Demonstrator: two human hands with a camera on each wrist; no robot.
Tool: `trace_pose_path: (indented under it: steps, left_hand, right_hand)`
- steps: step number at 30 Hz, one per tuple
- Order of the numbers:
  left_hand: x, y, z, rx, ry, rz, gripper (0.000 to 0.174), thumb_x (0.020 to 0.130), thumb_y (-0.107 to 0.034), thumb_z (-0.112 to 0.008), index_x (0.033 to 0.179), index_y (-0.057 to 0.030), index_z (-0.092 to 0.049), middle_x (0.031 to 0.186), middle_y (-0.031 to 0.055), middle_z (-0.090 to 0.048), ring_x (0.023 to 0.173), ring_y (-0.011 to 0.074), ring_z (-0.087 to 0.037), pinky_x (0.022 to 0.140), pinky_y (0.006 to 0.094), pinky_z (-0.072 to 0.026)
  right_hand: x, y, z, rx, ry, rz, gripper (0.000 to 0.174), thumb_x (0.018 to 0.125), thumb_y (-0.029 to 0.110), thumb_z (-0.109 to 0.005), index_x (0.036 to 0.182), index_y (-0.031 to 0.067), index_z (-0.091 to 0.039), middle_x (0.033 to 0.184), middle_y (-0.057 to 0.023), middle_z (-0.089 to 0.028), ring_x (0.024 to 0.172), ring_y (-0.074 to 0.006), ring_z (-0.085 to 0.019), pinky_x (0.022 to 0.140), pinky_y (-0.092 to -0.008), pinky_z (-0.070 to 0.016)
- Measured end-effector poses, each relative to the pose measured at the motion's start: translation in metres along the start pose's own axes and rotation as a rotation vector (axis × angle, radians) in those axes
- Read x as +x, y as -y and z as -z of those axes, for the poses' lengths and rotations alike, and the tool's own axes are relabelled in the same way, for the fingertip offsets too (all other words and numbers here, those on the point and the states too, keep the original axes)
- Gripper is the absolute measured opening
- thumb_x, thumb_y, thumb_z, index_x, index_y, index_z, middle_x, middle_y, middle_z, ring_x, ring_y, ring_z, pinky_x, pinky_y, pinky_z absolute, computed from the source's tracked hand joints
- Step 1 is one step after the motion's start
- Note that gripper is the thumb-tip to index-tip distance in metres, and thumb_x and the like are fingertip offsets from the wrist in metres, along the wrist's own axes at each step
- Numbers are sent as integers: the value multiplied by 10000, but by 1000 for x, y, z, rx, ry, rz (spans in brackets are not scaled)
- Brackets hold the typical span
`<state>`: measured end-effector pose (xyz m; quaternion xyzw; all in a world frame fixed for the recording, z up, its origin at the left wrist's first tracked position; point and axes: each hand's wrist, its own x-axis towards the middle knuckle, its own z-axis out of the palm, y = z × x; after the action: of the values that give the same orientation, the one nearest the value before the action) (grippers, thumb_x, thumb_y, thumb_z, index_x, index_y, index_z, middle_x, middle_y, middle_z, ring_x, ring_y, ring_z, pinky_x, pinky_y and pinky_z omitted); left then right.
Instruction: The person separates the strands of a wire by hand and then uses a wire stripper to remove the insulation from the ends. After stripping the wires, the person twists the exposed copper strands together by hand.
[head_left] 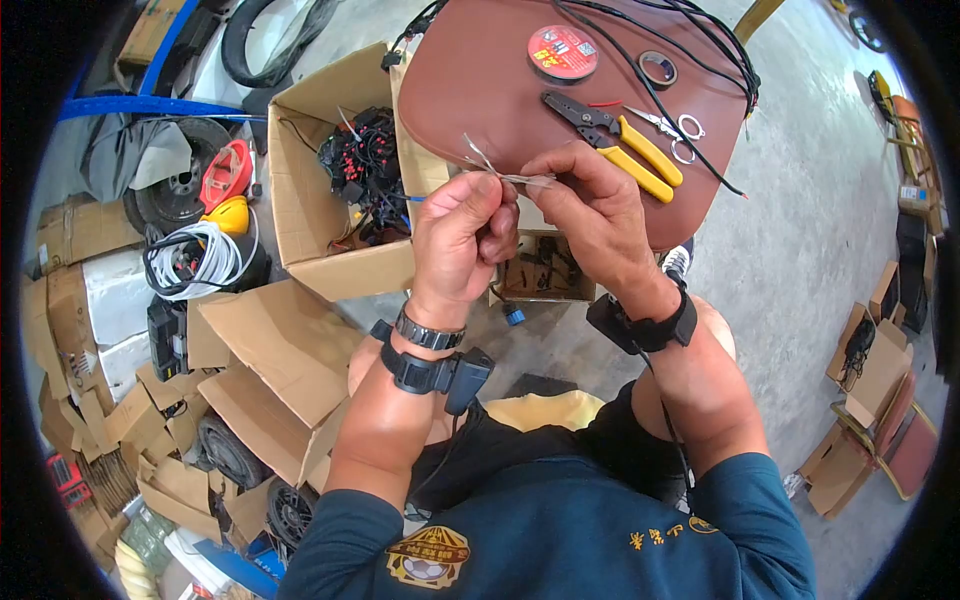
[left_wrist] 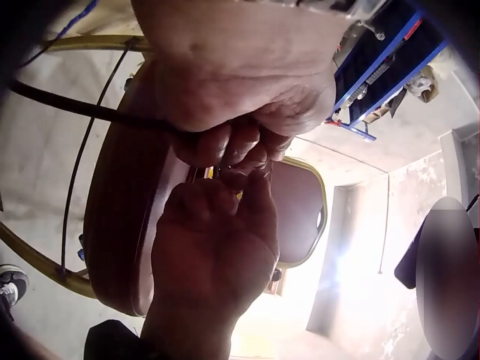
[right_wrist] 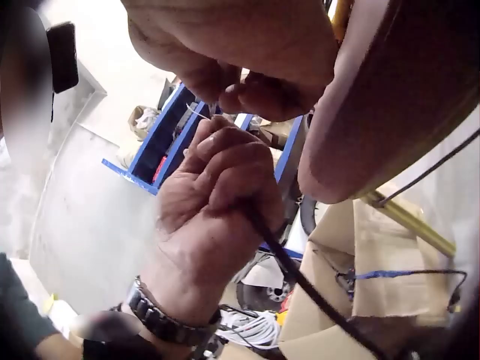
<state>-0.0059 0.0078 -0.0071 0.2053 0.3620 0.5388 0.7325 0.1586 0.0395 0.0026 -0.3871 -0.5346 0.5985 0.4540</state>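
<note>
Thin bare wire strands (head_left: 478, 152) stick up from the fingertips of the left hand (head_left: 458, 235), whose thumb and index finger pinch them. The right hand (head_left: 590, 215) pinches the strands' other side just to the right, its fingertips close to the left ones. In the right wrist view a black cable (right_wrist: 292, 270) runs out of the curled left hand (right_wrist: 217, 180), with a pale strand (right_wrist: 196, 112) at its fingertips. In the left wrist view the right hand (left_wrist: 217, 247) meets the left hand (left_wrist: 240, 97); the strands are hidden there.
On the brown chair seat (head_left: 470, 80) lie yellow-handled pliers (head_left: 650, 160), small scissors (head_left: 660, 122), a red-labelled spool (head_left: 562, 53), a tape roll (head_left: 657, 69) and black cables (head_left: 690, 50). A carton (head_left: 350, 272) of tangled wires stands left; a smaller box (head_left: 540, 292) sits below the hands.
</note>
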Motion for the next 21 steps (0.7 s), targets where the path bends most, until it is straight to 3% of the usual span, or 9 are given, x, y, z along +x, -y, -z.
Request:
trace_pose_path:
  steps: [11, 21]
  left_hand:
    - [2, 1, 4, -95, 70, -19, 255, 966, -290, -603, 901, -43, -606, 638, 2, -504, 466, 70, -371, 425, 216, -290]
    - [1, 3, 3, -105, 46, -46, 227, 958, -254, -623, 913, -31, -625, 634, 12, -529, 455, 72, -378, 423, 218, -296]
  right_hand:
    - [-2, 0, -1, -99, 23, 142, 117, 899, 18, -628, 1010, -7, -655, 879, -38, -649, 810, -76, -576, 709, -237, -477]
    - [-4, 0, -2, 81, 30, -69, 97, 885, 39, -622, 950, -29, -643, 810, -15, -638, 778, -57, -555, 681, -230, -468]
